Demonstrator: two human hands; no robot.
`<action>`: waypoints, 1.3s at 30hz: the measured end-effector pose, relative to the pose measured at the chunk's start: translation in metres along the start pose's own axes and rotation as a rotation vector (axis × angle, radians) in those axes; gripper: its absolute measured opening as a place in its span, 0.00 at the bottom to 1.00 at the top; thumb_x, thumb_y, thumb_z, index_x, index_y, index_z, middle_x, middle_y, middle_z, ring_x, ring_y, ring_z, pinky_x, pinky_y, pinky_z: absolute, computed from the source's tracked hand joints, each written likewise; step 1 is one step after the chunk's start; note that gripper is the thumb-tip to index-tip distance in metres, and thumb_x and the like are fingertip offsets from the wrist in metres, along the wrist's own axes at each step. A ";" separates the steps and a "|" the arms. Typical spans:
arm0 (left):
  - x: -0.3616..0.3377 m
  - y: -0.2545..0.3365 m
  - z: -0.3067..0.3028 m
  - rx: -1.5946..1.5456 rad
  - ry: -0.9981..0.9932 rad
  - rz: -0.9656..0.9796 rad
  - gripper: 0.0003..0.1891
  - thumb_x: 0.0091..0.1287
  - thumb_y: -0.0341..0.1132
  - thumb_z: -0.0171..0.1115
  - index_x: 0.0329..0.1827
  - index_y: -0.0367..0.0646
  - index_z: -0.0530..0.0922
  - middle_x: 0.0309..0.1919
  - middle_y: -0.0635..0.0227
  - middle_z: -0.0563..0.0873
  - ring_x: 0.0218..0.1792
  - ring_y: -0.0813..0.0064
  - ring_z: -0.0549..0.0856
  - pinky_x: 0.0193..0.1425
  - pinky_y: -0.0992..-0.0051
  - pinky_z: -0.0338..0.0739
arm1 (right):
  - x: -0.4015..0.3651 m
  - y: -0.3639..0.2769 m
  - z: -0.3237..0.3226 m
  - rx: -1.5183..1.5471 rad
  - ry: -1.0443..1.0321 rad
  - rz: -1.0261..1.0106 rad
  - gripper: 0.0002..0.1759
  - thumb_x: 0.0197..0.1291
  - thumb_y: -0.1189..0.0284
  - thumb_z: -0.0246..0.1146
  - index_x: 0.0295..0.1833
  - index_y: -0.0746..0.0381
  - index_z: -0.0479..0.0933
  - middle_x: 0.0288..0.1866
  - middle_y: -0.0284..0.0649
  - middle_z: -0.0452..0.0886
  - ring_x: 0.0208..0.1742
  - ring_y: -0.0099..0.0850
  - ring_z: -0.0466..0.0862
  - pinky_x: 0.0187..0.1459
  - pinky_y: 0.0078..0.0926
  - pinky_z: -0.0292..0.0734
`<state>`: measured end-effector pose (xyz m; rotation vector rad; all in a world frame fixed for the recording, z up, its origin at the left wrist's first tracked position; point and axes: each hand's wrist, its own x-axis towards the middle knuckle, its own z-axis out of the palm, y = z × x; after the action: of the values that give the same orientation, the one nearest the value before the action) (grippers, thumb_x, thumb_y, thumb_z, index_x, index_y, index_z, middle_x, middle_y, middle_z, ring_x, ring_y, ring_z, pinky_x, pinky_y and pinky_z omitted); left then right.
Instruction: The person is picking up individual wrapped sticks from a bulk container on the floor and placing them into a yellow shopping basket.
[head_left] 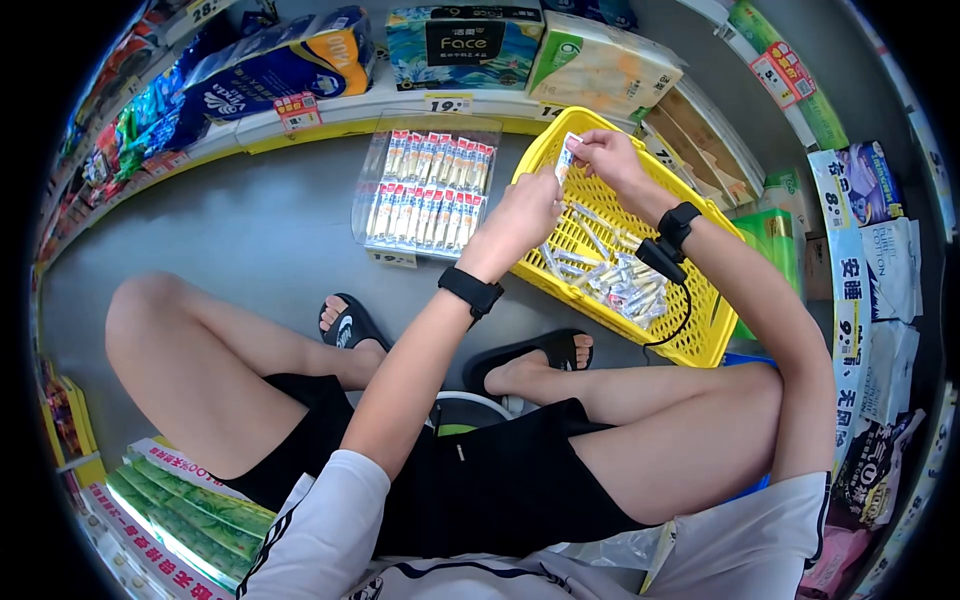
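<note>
Above the yellow basket (pixel 708 345), my left hand (pixel 528 208) closes around the lower end of a slim white stick packet (pixel 566 160). The fingertips of my right hand (pixel 606 160) pinch the same packet near its top. Inside the basket lies a loose heap of similar stick packets (pixel 630 285), mostly white and pale yellow. Left of the basket, a see-through tray (pixel 362 222) on the floor holds two neat rows of red-topped sticks (pixel 430 185). A small black device (pixel 660 260) with a cable sits at my right wrist.
Shelves curve around me. Ahead stand a blue tissue pack (pixel 285 65), a teal Face tissue pack (pixel 463 48) and a green-white pack (pixel 605 70). More packages (pixel 890 260) line the right shelf. My sandalled feet (pixel 355 325) are near the tray and basket.
</note>
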<state>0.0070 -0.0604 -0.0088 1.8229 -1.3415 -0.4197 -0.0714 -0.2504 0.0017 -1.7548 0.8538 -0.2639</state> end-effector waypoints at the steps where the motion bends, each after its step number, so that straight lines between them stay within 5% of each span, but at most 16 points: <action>1: -0.003 -0.003 -0.001 -0.018 0.017 -0.029 0.10 0.63 0.25 0.69 0.42 0.34 0.76 0.39 0.45 0.86 0.45 0.41 0.85 0.48 0.54 0.80 | 0.001 -0.003 0.006 -0.039 -0.003 0.013 0.14 0.67 0.64 0.72 0.44 0.66 0.84 0.34 0.34 0.87 0.33 0.20 0.82 0.36 0.21 0.75; 10: -0.004 -0.016 -0.045 -0.091 0.274 -0.058 0.13 0.64 0.22 0.65 0.48 0.38 0.72 0.33 0.44 0.84 0.42 0.39 0.84 0.45 0.51 0.76 | 0.032 -0.053 0.050 -0.061 -0.047 -0.161 0.13 0.69 0.66 0.69 0.46 0.67 0.82 0.34 0.34 0.86 0.32 0.20 0.82 0.35 0.21 0.75; 20: -0.015 -0.090 -0.087 0.175 0.538 -0.141 0.17 0.61 0.23 0.68 0.53 0.36 0.75 0.44 0.49 0.84 0.47 0.45 0.84 0.52 0.54 0.78 | 0.097 -0.084 0.148 -0.110 -0.118 -0.054 0.11 0.71 0.69 0.67 0.45 0.68 0.81 0.36 0.37 0.89 0.31 0.22 0.89 0.32 0.21 0.84; 26: -0.027 -0.141 -0.088 0.182 0.510 -0.392 0.15 0.61 0.22 0.66 0.51 0.32 0.81 0.49 0.45 0.85 0.51 0.45 0.85 0.56 0.55 0.80 | 0.121 -0.077 0.196 -0.134 -0.359 0.037 0.21 0.72 0.73 0.65 0.64 0.68 0.69 0.43 0.45 0.88 0.39 0.29 0.89 0.38 0.24 0.86; 29: -0.035 -0.171 -0.080 0.222 0.559 -0.379 0.12 0.60 0.21 0.64 0.47 0.29 0.83 0.45 0.41 0.84 0.49 0.41 0.84 0.56 0.52 0.79 | 0.128 -0.060 0.209 -0.248 -0.493 0.091 0.33 0.70 0.82 0.58 0.78 0.64 0.59 0.59 0.53 0.83 0.49 0.31 0.88 0.46 0.28 0.85; 32: -0.034 -0.188 -0.077 0.264 0.583 -0.379 0.09 0.58 0.20 0.62 0.41 0.27 0.83 0.41 0.38 0.83 0.47 0.38 0.83 0.56 0.49 0.77 | 0.132 -0.048 0.224 -0.349 -0.532 0.072 0.37 0.67 0.84 0.57 0.81 0.59 0.61 0.53 0.48 0.85 0.47 0.30 0.88 0.38 0.28 0.85; 36: -0.026 -0.208 -0.073 0.260 0.565 -0.395 0.08 0.56 0.21 0.66 0.39 0.27 0.83 0.41 0.39 0.83 0.45 0.38 0.84 0.55 0.49 0.79 | 0.148 -0.031 0.243 -0.586 -0.638 -0.011 0.34 0.68 0.77 0.55 0.80 0.53 0.66 0.65 0.52 0.81 0.56 0.41 0.86 0.55 0.35 0.82; 37: -0.023 -0.212 -0.072 0.259 0.540 -0.416 0.08 0.56 0.22 0.67 0.38 0.28 0.83 0.41 0.39 0.83 0.44 0.38 0.85 0.54 0.49 0.79 | 0.152 -0.027 0.248 -0.628 -0.659 -0.063 0.36 0.64 0.78 0.54 0.79 0.52 0.68 0.70 0.54 0.78 0.66 0.47 0.81 0.65 0.37 0.76; 39: -0.019 -0.220 -0.069 0.275 0.508 -0.458 0.11 0.57 0.24 0.69 0.42 0.30 0.83 0.43 0.41 0.84 0.46 0.38 0.84 0.54 0.49 0.79 | 0.154 -0.033 0.253 -0.687 -0.668 -0.064 0.38 0.61 0.79 0.54 0.80 0.53 0.67 0.71 0.55 0.76 0.70 0.49 0.78 0.68 0.37 0.74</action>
<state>0.1859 0.0070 -0.1392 2.2746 -0.6539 0.0123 0.1956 -0.1606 -0.0965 -2.2921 0.4048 0.6239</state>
